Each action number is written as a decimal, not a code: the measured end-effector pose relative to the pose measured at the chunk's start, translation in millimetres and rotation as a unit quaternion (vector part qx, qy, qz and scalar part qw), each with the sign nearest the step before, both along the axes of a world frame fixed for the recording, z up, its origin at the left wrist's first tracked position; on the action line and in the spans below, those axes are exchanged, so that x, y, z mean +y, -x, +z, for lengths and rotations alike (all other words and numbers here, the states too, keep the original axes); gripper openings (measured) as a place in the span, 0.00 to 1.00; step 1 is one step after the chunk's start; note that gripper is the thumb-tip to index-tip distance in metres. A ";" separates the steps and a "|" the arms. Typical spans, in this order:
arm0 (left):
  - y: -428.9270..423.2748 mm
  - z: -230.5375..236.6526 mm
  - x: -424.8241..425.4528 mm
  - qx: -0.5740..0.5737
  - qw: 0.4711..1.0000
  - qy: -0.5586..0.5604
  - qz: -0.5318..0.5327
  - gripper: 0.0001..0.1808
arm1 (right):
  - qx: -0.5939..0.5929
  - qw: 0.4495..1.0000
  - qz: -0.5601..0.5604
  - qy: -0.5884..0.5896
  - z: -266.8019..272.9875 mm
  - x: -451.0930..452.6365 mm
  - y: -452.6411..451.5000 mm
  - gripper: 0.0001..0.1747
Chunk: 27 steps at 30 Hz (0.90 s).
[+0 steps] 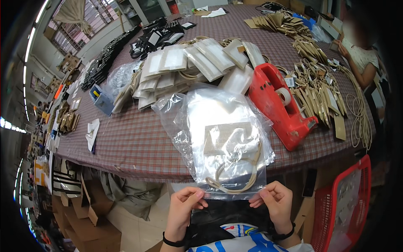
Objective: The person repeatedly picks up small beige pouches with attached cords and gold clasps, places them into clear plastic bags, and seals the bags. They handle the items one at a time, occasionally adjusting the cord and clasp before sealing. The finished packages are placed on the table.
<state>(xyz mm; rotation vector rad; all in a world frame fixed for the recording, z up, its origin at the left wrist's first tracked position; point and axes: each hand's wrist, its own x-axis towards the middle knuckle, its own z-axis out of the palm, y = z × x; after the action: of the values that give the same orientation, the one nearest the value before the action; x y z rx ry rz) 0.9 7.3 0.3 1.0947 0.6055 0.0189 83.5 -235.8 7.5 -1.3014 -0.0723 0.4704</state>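
Note:
Both hands hold the near edge of a clear plastic bag (234, 196). My left hand (189, 200) pinches its left corner and my right hand (271, 198) its right corner. Inside the bag lie a flat beige fabric piece (228, 138) and a coiled beige cord (217, 173). The bag rests over more clear plastic bags (176, 126) at the table's front edge. Right beside them stands a red tape dispenser (280, 107) with a roll of tape (283, 96). Behind the bags is a heap of wrapped flat pieces (173, 60) with beige cords.
Beige pieces with cords (321, 91) cover the table's right side. Black pieces (107, 60) lie at the back left, near a blue box (102, 100). A red plastic basket (338, 201) stands low at right, cardboard boxes (94, 233) low at left. A person (362, 60) works at the far right.

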 end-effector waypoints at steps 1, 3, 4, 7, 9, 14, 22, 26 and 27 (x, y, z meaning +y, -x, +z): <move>1.6 -4.2 -1.1 -0.015 1.000 -0.006 0.005 0.07 | -0.008 1.000 -0.005 0.003 -0.1 -0.7 0.7 0.08; 2.4 -7.0 -5.4 -0.035 0.999 -0.014 0.015 0.06 | -0.023 1.000 -0.014 0.010 -0.4 -1.5 1.8 0.08; 1.7 -6.9 -9.4 -0.038 0.999 -0.015 0.019 0.06 | -0.022 0.999 -0.027 0.001 -1.8 -1.4 0.9 0.07; -1.2 -2.8 -16.2 -0.038 0.999 -0.004 0.006 0.05 | -0.015 0.998 -0.052 -0.025 -7.0 1.9 -4.6 0.06; -3.0 -3.3 -17.9 -0.040 0.999 0.003 -0.021 0.04 | -0.001 0.998 -0.051 -0.041 -8.6 5.2 -5.0 0.06; -6.2 -7.7 -17.0 -0.048 0.995 0.001 -0.090 0.03 | -0.008 0.995 -0.074 -0.062 -13.6 5.8 -9.8 0.06; -17.2 6.2 -28.1 -0.010 0.996 -0.021 -0.083 0.06 | -0.001 0.996 -0.069 -0.051 -13.7 7.1 -10.9 0.07; -15.0 1.0 -27.2 -0.026 0.993 -0.044 -0.103 0.09 | 0.009 0.996 -0.074 -0.057 -15.6 10.2 -7.5 0.07; -13.8 -1.6 -27.0 -0.031 0.993 -0.033 -0.106 0.09 | 0.012 0.996 -0.067 -0.051 -17.0 12.1 -5.8 0.07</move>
<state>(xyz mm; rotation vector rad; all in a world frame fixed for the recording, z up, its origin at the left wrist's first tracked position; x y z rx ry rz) 14.8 -19.7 -1.2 1.2146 0.4339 -0.1109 89.3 -223.6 -9.4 -1.1915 0.0106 0.3639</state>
